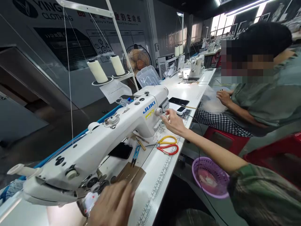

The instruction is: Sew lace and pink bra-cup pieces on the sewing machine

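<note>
A white JUKI sewing machine (127, 121) stretches across the table in front of me. At its right end, my right hand (173, 122) has thumb and bent forefinger at the round stitch dial (159, 111). My left hand (113, 204) is low in front of the needle area, its fingers blurred and stretched out, with no object visible in it. Beside that hand, pale fabric (63, 215) lies under the lit machine head. Scissors with yellow and red handles (168, 145), blue thread snips (135, 154) and a wooden-handled tool (141, 143) rest on the table.
A dark phone (121, 150) lies behind the machine arm, another phone (178, 101) beyond it. Thread cones (97, 71) stand at the back. A purple basket (210, 177) sits on the floor at right. A co-worker (256, 100) sits by a second sewing machine (191, 70).
</note>
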`<state>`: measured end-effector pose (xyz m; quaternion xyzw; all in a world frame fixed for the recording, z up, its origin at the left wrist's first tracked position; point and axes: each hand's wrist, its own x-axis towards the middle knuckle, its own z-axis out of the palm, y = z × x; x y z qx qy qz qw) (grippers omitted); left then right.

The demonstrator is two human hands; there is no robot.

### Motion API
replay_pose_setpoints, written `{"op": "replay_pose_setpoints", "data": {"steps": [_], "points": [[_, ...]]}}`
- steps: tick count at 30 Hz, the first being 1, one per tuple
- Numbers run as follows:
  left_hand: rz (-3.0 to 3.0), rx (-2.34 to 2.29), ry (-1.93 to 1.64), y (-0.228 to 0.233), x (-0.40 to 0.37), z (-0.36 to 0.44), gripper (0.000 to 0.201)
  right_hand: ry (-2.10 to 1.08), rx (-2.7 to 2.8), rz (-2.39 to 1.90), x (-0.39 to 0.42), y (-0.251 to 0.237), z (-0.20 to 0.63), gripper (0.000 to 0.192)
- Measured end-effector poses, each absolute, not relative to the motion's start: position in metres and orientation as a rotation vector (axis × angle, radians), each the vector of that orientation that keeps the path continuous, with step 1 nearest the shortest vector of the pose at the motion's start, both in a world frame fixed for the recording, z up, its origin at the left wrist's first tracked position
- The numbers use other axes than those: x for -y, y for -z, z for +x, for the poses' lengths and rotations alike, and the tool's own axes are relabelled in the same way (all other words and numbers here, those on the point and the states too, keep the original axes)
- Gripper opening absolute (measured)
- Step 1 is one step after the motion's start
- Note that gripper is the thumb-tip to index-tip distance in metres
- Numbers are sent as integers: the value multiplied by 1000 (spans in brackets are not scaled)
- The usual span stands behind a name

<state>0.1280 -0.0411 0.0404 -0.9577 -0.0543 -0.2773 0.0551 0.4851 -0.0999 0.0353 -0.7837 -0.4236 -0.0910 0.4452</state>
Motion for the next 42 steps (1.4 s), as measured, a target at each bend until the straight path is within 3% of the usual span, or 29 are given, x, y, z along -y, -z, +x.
{"op": "replay_pose_setpoints", "data": {"steps": [3,6,11,18,42], "points": [[-2929,129,733,-51,41,225,42,206,942,-1992,67,-31,486,55],[-3057,233,618,-45,24,303,38,176,860,-2049,47,-30,484,54],[-3003,444,525,-18,3,365,35,180,792,-2050,31,-28,484,53],[-2995,477,577,-1,-4,375,27,175,686,-2005,17,-29,484,47],[-3037,472,610,10,-3,372,37,174,686,-1987,15,-28,485,44]]}}
